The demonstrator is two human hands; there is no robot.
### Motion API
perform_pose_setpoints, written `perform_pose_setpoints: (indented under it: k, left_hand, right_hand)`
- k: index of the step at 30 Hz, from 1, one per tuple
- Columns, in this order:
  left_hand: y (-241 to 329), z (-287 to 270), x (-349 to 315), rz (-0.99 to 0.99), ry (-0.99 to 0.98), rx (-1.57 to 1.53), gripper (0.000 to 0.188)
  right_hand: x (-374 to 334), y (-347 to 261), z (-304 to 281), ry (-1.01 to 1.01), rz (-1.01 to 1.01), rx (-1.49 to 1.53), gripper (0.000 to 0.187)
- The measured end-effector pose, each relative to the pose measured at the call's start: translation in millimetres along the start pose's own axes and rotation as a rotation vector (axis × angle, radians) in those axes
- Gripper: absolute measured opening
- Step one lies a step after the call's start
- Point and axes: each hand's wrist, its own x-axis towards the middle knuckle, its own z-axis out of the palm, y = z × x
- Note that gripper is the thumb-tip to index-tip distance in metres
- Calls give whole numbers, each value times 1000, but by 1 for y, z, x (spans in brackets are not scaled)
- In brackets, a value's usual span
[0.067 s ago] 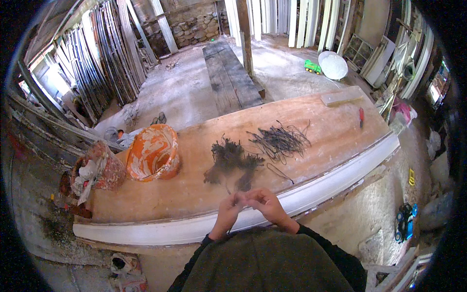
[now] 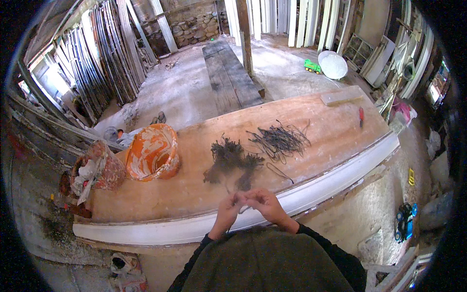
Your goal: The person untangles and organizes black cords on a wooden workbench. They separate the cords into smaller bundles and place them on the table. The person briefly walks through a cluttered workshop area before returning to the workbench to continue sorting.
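Close in front of my body, my left hand (image 2: pixel 232 205) and my right hand (image 2: pixel 264 202) meet at the fingertips over the near edge of the wooden board (image 2: pixel 194 204). Both are closed in a pinch. A bit of thin dark cord (image 2: pixel 244 209) shows just below the joined fingers; most of it is hidden. Just beyond lie dark bunches of short tied cords (image 2: pixel 227 155), partly blurred. Farther right is a loose tangle of long dark cords (image 2: pixel 279 141). One single cord (image 2: pixel 280 173) lies apart, between that tangle and my right hand.
On the board's left stand a plaster-smeared orange basin (image 2: pixel 154 153) and a bucket with plastic bags (image 2: pixel 102 170). A red-handled tool (image 2: pixel 361 118) and a wooden strip (image 2: pixel 342 98) lie at its right. A white moulding (image 2: pixel 311 194) runs along the near edge. Toy vehicles (image 2: pixel 404 223) sit on the floor.
A bit of dark cord now shows below my fingertips. My hands have barely shifted; the rest looks the same.
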Motion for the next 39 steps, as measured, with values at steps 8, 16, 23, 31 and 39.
perform_pose_setpoints:
  k: [8,16,23,31,39]
  left_hand:
    - [-9,-1,9,-5,137,-5,10]
    - [0,-4,-1,-7,-36,-177,18]
    - [17,14,-20,-206,-269,-30,24]
    - [19,39,-40,-342,-495,-188,10]
    - [14,81,-56,-323,-758,86,11]
  right_hand:
    - [4,1,-5,-30,107,-92,11]
    - [-25,-2,3,61,28,117,15]
    - [-67,6,20,279,-87,212,21]
    - [-133,11,47,586,-121,126,26]
    - [-196,1,59,848,-150,54,22]
